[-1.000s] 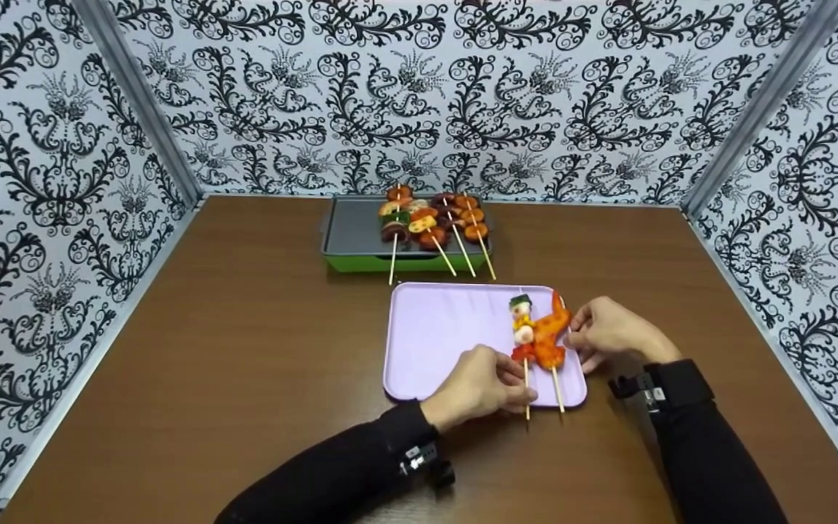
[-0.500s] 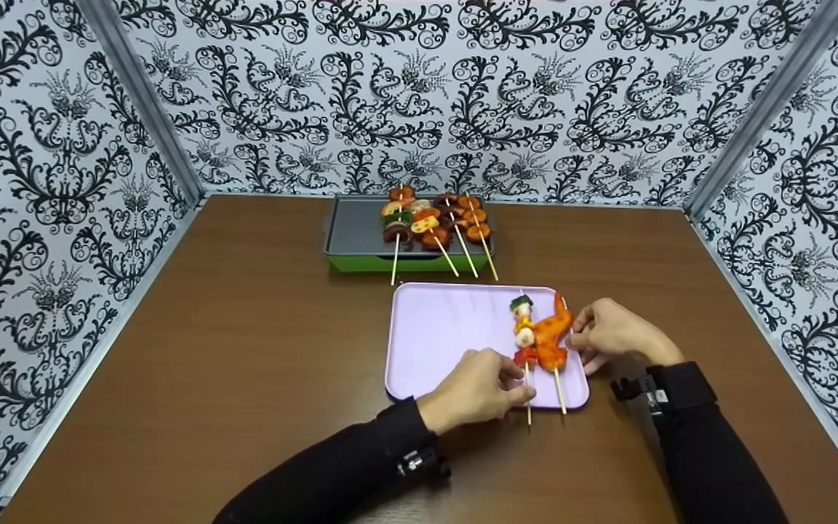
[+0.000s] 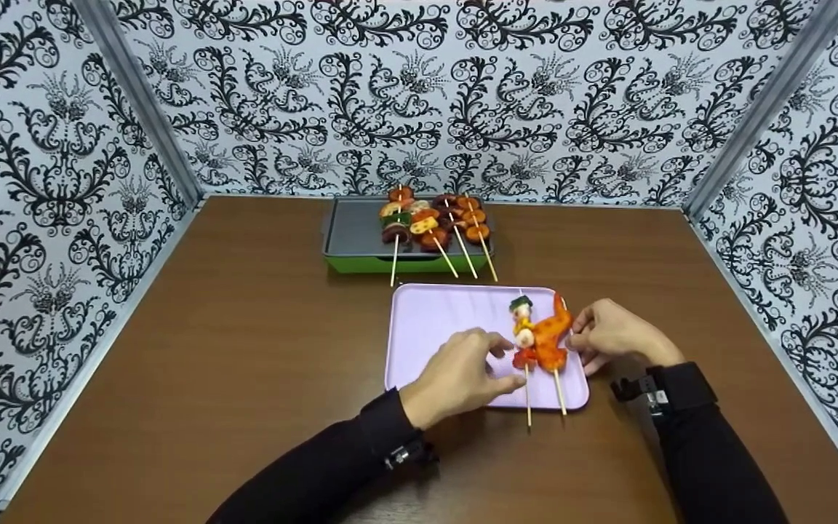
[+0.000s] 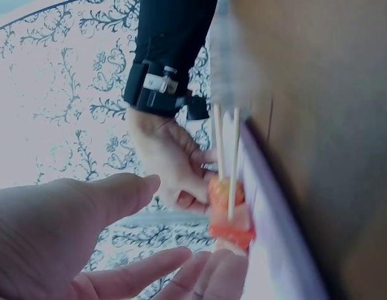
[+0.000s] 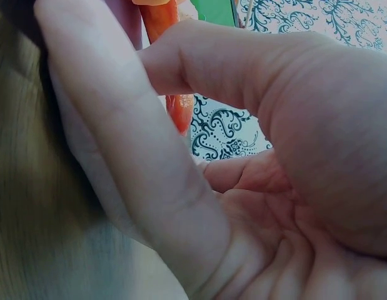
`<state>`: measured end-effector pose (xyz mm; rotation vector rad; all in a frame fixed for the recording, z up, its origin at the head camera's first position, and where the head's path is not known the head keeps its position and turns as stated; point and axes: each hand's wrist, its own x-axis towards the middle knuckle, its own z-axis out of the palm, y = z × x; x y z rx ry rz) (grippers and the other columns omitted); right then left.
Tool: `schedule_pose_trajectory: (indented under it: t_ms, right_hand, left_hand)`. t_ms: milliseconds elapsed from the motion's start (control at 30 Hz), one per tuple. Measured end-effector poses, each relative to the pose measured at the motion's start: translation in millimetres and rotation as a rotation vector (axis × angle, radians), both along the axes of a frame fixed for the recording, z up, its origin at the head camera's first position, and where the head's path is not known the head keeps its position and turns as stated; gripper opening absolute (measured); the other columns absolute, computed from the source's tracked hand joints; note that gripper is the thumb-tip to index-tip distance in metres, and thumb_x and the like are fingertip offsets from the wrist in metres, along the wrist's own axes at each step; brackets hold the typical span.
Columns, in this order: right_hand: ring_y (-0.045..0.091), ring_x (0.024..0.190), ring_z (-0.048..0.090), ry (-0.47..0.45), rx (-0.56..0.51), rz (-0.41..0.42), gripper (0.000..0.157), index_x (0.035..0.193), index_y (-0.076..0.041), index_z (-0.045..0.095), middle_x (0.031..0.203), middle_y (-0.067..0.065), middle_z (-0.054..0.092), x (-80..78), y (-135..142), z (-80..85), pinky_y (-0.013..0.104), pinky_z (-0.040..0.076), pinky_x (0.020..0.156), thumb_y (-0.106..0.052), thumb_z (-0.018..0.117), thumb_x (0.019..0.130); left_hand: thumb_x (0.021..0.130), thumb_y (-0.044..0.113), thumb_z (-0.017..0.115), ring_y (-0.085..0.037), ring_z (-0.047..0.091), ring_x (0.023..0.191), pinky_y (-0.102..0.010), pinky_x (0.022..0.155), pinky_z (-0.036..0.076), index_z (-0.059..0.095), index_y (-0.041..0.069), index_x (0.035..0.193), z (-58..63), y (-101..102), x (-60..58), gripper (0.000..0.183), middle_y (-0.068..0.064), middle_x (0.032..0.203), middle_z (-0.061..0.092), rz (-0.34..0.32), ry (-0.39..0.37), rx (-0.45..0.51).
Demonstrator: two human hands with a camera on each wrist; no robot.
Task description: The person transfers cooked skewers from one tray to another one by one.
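Note:
A lilac tray (image 3: 433,313) lies on the table, with two skewers side by side on its right part. One is a vegetable skewer (image 3: 524,338) with green, white, yellow and red pieces; the other is an orange chicken wing skewer (image 3: 551,342). Both sticks stick out past the near rim. My left hand (image 3: 459,375) is just left of the vegetable skewer, thumb and fingers spread apart and holding nothing. At the tray's right rim, my right hand (image 3: 612,335) pinches the edge between thumb and fingers. In the right wrist view, the orange wing (image 5: 160,22) shows beyond the thumb.
Behind the tray stands a green toy grill (image 3: 361,263) with a grey plate. Several loaded skewers (image 3: 437,222) lie on its right half, their sticks pointing toward the tray. Patterned walls (image 3: 419,94) enclose the brown table (image 3: 244,327) at the back and sides.
My left hand has let go of the vegetable skewer's stick, opened its fingers and drawn slightly left. The right hand stays at the tray's rim, and both skewers lie still.

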<state>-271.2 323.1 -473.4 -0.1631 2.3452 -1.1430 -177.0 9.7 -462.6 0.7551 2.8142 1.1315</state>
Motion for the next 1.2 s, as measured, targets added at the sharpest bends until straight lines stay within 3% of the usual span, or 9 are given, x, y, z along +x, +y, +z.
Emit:
schedule_pose_trajectory:
  t_ms: [333,633,933,1067,1200]
  right_hand:
    - [0.02,0.073,0.078,-0.002,0.0,-0.005,0.029,0.128,0.013,0.064,0.096,0.011,0.073,-0.7,1,1.1,0.038,0.074,0.069,-0.005,0.074,0.109]
    - [0.019,0.071,0.079,0.026,0.012,0.02,0.027,0.124,0.012,0.068,0.094,0.009,0.072,0.3,1,-1.1,0.036,0.073,0.066,-0.008,0.076,0.107]
    - [0.019,0.069,0.082,0.044,0.038,0.029,0.028,0.124,0.011,0.07,0.094,0.009,0.072,-0.5,0,-1.3,0.035,0.073,0.065,-0.009,0.078,0.106]
    - [0.019,0.069,0.081,0.035,0.041,0.019,0.026,0.123,0.011,0.069,0.094,0.009,0.072,-0.5,0,-1.1,0.035,0.073,0.065,-0.008,0.078,0.107]
    - [0.018,0.071,0.08,0.019,0.036,0.006,0.026,0.123,0.011,0.068,0.094,0.009,0.071,-0.1,0,-0.3,0.036,0.073,0.067,-0.008,0.077,0.108]
  left_hand:
    - [0.092,0.049,0.101,-0.029,0.076,0.119,-0.046,0.097,0.07,0.076,0.016,0.153,16.0,-17,0.7,0.074,-0.01,0.14,0.075,0.064,0.116,-0.09]
    - [0.085,0.052,0.105,-0.033,0.076,0.126,-0.052,0.094,0.072,0.072,0.02,0.156,19.4,-31,-2.1,0.084,-0.01,0.149,0.072,0.084,0.274,-0.112]
    - [0.083,0.057,0.105,-0.035,0.073,0.13,-0.052,0.106,0.066,0.073,0.021,0.154,17.6,-53,-16.9,0.086,-0.01,0.151,0.071,0.151,0.5,-0.116]
    - [0.08,0.058,0.107,-0.036,0.069,0.135,-0.054,0.112,0.062,0.072,0.022,0.156,19.5,-62,-24.7,0.091,-0.01,0.156,0.069,0.198,0.533,-0.119]
    - [0.077,0.056,0.109,-0.042,0.064,0.147,-0.065,0.123,0.057,0.068,0.023,0.16,21.6,-70,-35.5,0.098,-0.014,0.166,0.062,0.24,0.521,-0.102]
